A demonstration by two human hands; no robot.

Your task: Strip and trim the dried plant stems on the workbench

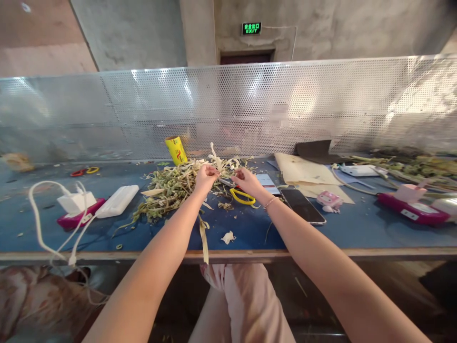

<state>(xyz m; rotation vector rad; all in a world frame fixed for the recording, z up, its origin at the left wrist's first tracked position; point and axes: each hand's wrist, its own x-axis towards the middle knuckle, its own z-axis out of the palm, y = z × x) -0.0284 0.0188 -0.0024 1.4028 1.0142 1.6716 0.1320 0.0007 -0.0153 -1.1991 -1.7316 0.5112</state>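
Moderate indoor light, dim under table (250, 238); glare streaks, warm hotspot on perforated screen (228, 107); exit sign (252, 28) glows green; wide-angle stretch, soft blur toward edges.

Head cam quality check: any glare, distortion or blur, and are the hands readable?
Head view: glare streaks and a warm glow on the mesh panel; head view: wide-angle stretch of the forearms towards the lower corners; head view: pale lump at far left looks smeared; head view: left hand and right hand well lit, grip detail too small to make out.
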